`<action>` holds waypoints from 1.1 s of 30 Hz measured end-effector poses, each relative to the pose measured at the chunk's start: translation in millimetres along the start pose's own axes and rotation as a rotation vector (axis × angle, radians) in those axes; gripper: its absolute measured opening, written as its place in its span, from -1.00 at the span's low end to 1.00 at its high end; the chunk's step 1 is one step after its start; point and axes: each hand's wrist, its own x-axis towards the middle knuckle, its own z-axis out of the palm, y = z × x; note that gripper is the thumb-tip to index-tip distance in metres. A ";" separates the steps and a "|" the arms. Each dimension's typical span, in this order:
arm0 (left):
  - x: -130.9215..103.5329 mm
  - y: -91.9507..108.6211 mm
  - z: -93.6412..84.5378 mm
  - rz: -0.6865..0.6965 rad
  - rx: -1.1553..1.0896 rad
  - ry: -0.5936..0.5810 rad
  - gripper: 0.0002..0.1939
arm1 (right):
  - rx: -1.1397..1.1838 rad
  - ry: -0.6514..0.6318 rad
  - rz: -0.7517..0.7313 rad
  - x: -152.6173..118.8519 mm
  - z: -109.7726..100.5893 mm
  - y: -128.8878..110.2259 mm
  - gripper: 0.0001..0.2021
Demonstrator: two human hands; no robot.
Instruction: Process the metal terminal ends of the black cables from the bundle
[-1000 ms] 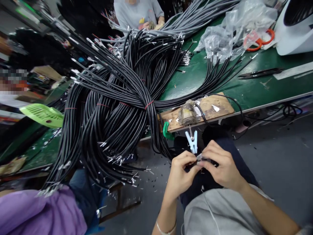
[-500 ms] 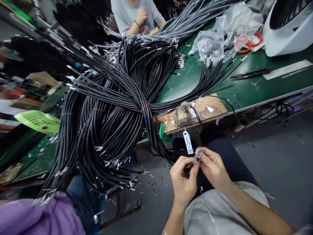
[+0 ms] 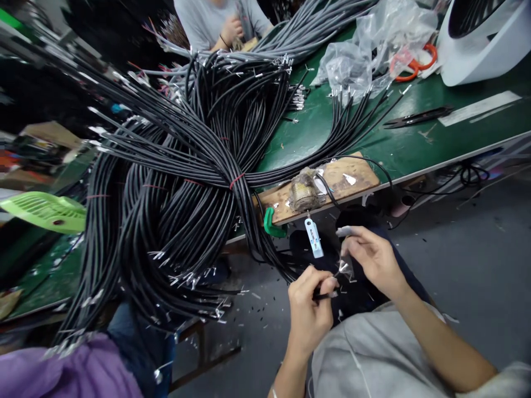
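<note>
My left hand (image 3: 310, 304) is closed round a black cable (image 3: 326, 296), whose end pokes out between thumb and forefinger above my lap. A crumpled, shiny silvery strip (image 3: 345, 268), foil by its look, rises from beside that end. My right hand (image 3: 375, 260) pinches the strip's upper part; its fingertip wears a grey covering. Just beyond the hands, a light-blue tag-like handle (image 3: 314, 237) hangs from a lump wrapped in clear plastic (image 3: 305, 189) on a wooden board (image 3: 359, 171). A green clamp (image 3: 274, 224) grips the board's left end.
Tied bundles of black cables (image 3: 186, 204) cover the left of the green table (image 3: 418, 146). Orange-handled scissors (image 3: 415, 66), plastic bags (image 3: 348, 66), dark snips (image 3: 417, 118) and a white fan-like housing (image 3: 477, 52) lie to the right. A person (image 3: 215, 27) sits opposite; a purple sleeve (image 3: 74, 370) shows left.
My right hand has moved up and right, away from my left, drawing out the silvery strip. My left hand keeps the cable. The view has shifted slightly.
</note>
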 end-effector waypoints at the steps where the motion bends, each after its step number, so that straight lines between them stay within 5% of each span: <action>1: -0.1 0.4 0.4 -0.005 0.000 0.012 -0.82 | -0.007 -0.073 -0.026 -0.1 -3.2 -1.0 -0.76; 4: 1.0 2.1 0.7 -0.035 -0.036 0.033 -0.74 | -0.038 -0.263 -0.077 -1.8 -6.0 -0.3 -0.87; 6: 1.9 3.2 0.3 -0.086 -0.109 0.031 -0.66 | 0.055 -0.273 -0.055 -2.8 -0.2 4.1 -0.91; 10: 1.6 2.8 0.9 -0.151 -0.295 0.025 -0.61 | 0.415 -0.117 0.084 -6.1 26.8 13.2 -0.75; 13: -0.5 0.4 4.4 -0.159 -0.424 0.082 -0.68 | 0.473 0.024 0.140 -11.6 45.2 12.3 -0.76; 17: -2.6 -2.0 3.8 -0.187 -0.483 0.136 -0.68 | 0.023 0.230 -0.299 -14.7 46.2 5.9 -0.91; 19: -1.6 -2.3 -2.4 -0.186 -0.436 0.116 -0.67 | -0.096 0.191 -0.428 -12.1 39.6 3.4 -0.93; 21: 1.6 -2.6 -11.0 -0.115 -0.385 0.065 -0.67 | 0.039 -0.008 -0.273 -7.7 32.6 1.2 -0.90; 25: 10.5 -4.0 -23.0 0.076 -0.382 -0.012 -0.75 | 0.430 -0.452 0.311 4.7 16.9 -4.9 -0.64; 28: 13.0 -5.1 -22.5 0.088 -0.348 0.005 -0.86 | 0.275 -0.673 0.498 20.8 0.6 -14.4 -0.59; 30: 11.9 -5.6 -20.0 0.065 -0.316 0.034 -0.90 | 0.073 -0.711 0.509 34.7 -8.5 -22.5 -0.60; 33: 8.6 -6.6 -17.3 0.048 -0.316 0.097 -0.91 | -0.084 -0.524 0.425 54.7 -9.8 -32.0 -0.60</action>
